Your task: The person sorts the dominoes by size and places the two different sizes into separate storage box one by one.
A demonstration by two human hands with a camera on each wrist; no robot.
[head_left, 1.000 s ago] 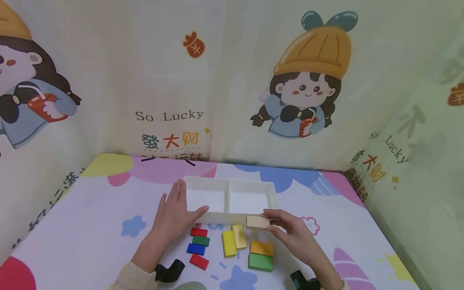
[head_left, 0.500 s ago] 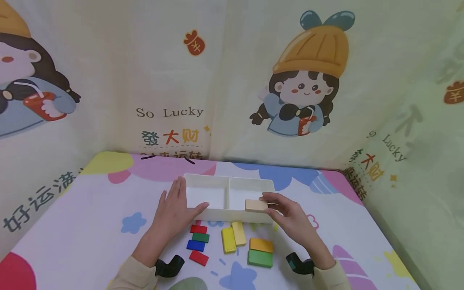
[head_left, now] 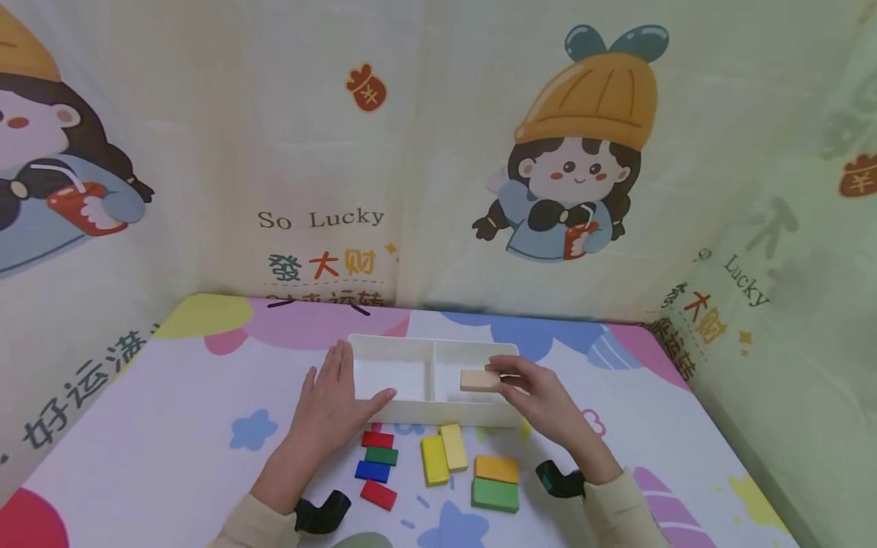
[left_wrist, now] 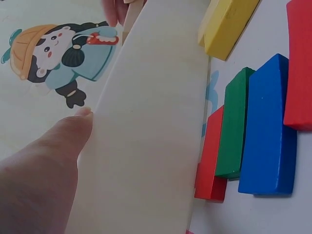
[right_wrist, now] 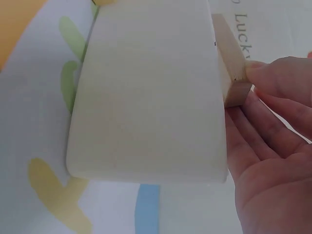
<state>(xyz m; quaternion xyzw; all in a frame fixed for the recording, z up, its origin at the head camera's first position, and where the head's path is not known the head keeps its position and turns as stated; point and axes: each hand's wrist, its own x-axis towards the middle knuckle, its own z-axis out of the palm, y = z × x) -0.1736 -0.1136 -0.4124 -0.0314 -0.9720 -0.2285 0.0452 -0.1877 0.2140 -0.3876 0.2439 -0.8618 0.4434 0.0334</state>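
A plain wooden block point(head_left: 478, 380) is pinched between the thumb and fingers of my right hand point(head_left: 544, 399), over the right compartment of the white two-part tray point(head_left: 438, 413). In the right wrist view, the tray's front wall partly hides the wooden block point(right_wrist: 231, 63); whether it touches the tray floor I cannot tell. My left hand point(head_left: 329, 415) lies against the tray's left end with straight fingers. Its thumb point(left_wrist: 73, 126) rests at the front rim in the left wrist view.
Before the tray lie red, green and blue blocks point(head_left: 373, 472) in a column, a yellow block point(head_left: 435, 460) beside a pale yellow block point(head_left: 454, 447), and an orange block point(head_left: 496, 469) touching a light green block point(head_left: 495, 495). A printed curtain point(head_left: 438, 152) stands behind.
My right hand has carried the wooden block from in front of the tray, up over its front wall, to the right compartment. The left hand has stayed in place.
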